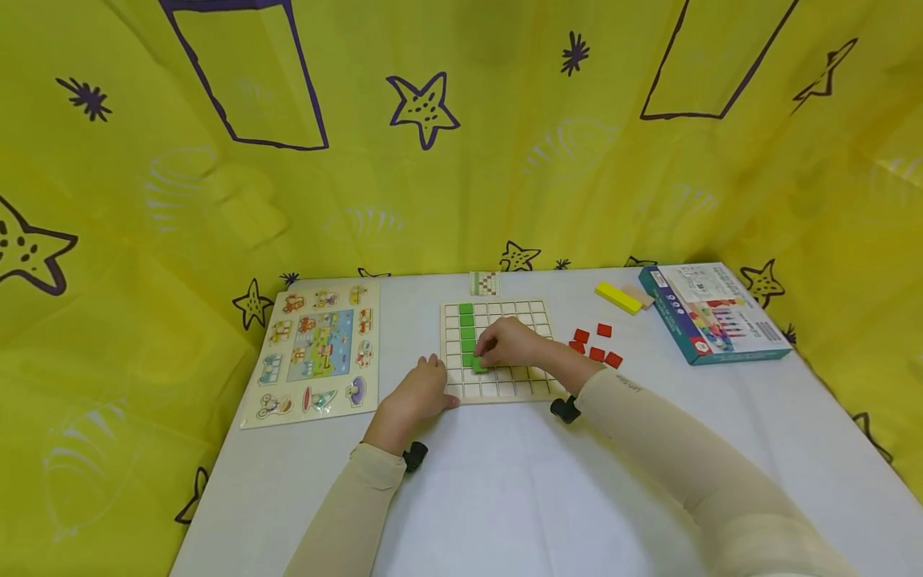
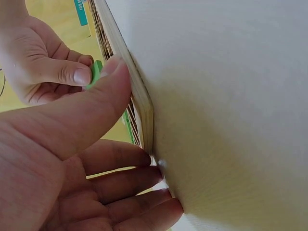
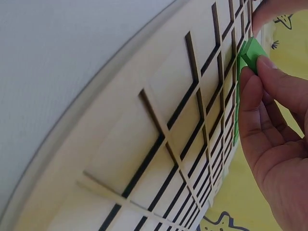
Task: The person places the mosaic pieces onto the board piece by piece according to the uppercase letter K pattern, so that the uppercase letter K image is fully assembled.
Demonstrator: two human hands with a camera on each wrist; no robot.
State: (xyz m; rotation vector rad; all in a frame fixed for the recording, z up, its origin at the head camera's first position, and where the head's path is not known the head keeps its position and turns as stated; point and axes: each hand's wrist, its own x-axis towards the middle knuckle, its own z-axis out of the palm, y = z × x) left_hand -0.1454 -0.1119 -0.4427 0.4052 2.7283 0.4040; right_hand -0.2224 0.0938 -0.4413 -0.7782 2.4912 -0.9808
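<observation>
My right hand [image 1: 512,343] pinches a small green square tile [image 3: 254,52] between thumb and index finger, tilted at the lower end of a column of green tiles [image 1: 466,320]. The column lies in the second column from the left of a wooden grid board [image 1: 505,390]. At the board's lower left corner, my left hand [image 1: 421,389] touches the edge. Its thumb presses the front rim and its other fingers lie fairly straight along the left side, as the left wrist view shows. Part of the grid is hidden under my right hand.
Several red tiles [image 1: 604,329] lie loose right of the board, partly behind my right forearm. Behind them are a yellow stack [image 1: 618,297] and a teal box [image 1: 721,312]. A small pattern card [image 1: 485,283] lies beyond the board. A picture puzzle [image 1: 317,344] sits left.
</observation>
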